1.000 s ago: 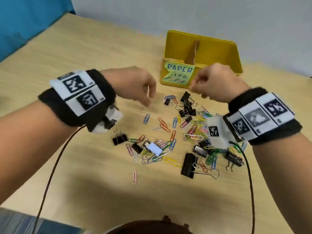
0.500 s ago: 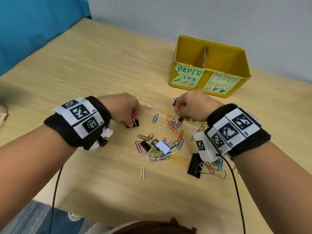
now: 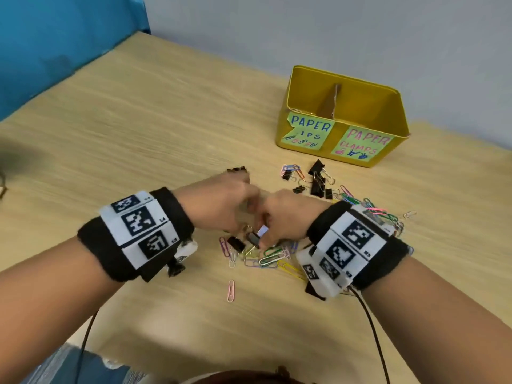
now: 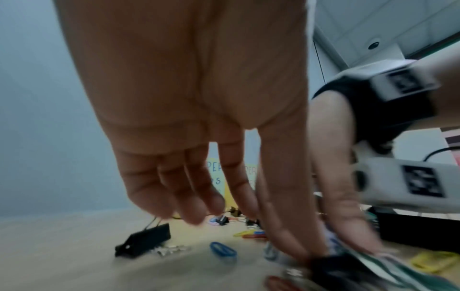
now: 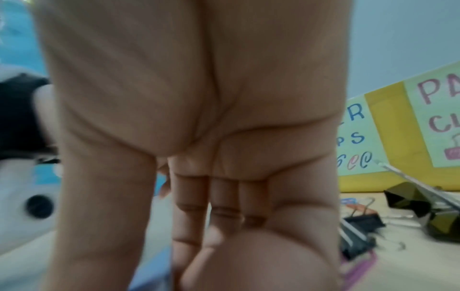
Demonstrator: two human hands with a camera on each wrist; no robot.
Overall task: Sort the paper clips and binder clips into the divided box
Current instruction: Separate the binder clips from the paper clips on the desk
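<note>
Matt wood-grain table (image 3: 138,128), glossy yellow box (image 3: 393,112), paper labels (image 3: 310,131)

Coloured paper clips (image 3: 273,259) lie scattered across the middle; black binder clips (image 3: 318,182) cluster toward one o'clock; the yellow divided box (image 3: 388,106), labelled "PAPER CLAMPS" at right, stands upright beyond them.
</note>
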